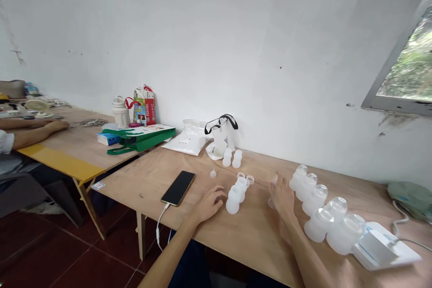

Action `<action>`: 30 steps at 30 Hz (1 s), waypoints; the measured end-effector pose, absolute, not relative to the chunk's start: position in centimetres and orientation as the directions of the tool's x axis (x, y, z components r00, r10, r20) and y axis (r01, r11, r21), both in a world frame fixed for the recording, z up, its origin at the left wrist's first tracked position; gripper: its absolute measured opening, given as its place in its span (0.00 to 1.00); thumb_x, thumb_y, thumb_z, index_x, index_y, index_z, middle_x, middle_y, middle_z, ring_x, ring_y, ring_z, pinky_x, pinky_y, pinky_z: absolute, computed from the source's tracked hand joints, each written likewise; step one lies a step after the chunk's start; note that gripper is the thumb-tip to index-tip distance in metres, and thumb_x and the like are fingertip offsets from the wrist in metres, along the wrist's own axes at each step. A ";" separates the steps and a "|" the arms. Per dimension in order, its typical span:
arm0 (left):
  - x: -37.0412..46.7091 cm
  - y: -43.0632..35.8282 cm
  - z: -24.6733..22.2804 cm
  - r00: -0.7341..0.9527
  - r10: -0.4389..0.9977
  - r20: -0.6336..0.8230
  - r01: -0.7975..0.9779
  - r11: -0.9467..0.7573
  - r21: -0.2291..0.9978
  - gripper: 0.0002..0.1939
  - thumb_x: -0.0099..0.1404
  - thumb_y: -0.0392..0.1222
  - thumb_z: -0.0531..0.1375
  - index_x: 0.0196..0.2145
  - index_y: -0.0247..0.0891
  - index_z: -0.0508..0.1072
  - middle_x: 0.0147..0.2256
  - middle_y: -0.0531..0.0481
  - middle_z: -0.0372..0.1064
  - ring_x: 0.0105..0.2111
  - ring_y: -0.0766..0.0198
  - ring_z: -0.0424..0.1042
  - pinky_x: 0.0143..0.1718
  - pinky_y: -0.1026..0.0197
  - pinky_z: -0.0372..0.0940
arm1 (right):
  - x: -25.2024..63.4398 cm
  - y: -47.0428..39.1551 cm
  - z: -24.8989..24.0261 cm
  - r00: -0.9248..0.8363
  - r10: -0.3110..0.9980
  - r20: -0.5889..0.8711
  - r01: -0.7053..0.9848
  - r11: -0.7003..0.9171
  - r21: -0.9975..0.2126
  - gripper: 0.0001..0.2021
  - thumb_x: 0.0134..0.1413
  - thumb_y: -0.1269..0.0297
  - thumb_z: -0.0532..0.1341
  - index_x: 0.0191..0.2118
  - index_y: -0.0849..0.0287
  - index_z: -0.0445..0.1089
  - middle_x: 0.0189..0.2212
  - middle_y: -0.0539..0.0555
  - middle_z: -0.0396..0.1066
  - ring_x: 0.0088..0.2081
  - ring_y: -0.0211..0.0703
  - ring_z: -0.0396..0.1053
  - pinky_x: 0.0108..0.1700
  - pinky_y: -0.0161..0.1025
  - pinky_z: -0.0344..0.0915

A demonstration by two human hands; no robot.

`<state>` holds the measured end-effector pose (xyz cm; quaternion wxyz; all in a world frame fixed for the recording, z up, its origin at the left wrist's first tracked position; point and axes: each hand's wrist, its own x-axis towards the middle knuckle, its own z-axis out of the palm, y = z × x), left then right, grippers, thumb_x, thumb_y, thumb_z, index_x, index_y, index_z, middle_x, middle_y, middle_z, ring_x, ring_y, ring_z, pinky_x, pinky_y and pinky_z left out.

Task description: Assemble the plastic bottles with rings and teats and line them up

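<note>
My left hand rests on the table with its fingers loosely bent and apart, holding nothing. Just right of its fingertips stand white translucent baby bottles without caps. Behind them lie clear collar rings, and a clear nipple sits farther left. My right hand is closed around a clear plastic piece, likely a bottle cap, mostly hidden by the fingers. To its right, several bottles with clear domed caps stand in a row.
A phone with a white cable lies left. Two bottles, a white bag and a plastic packet stand near the wall. A white box is at right. Another person's arm rests on the neighbouring table.
</note>
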<state>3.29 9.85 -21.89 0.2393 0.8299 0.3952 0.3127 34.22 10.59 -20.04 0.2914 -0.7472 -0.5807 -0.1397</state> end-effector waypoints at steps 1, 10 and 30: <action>3.3 9.8 -21.7 0.492 0.806 0.328 0.503 -0.571 0.649 0.16 0.66 0.32 0.54 0.45 0.42 0.78 0.60 0.44 0.68 0.61 0.52 0.68 0.65 0.49 0.61 | 34.4 10.5 -20.0 0.282 0.779 0.560 0.948 -0.135 -0.289 0.24 0.69 0.63 0.43 0.64 0.66 0.60 0.51 0.71 0.71 0.51 0.64 0.72 0.50 0.57 0.67; 3.7 8.9 -20.4 0.359 0.852 0.380 0.342 -0.499 0.796 0.21 0.78 0.55 0.48 0.57 0.45 0.71 0.62 0.46 0.65 0.64 0.55 0.63 0.68 0.51 0.57 | 34.7 7.2 -18.5 0.217 0.672 0.708 0.894 0.153 -0.420 0.26 0.71 0.49 0.45 0.65 0.58 0.56 0.53 0.63 0.67 0.53 0.58 0.70 0.52 0.54 0.68; 9.0 16.7 -18.7 0.634 0.718 0.288 0.536 -0.676 0.506 0.24 0.66 0.38 0.57 0.59 0.51 0.67 0.58 0.50 0.70 0.57 0.56 0.66 0.60 0.56 0.62 | 33.6 2.7 -22.7 0.027 0.785 0.618 0.984 0.088 -0.155 0.27 0.70 0.49 0.48 0.68 0.55 0.55 0.71 0.66 0.47 0.67 0.63 0.57 0.58 0.58 0.66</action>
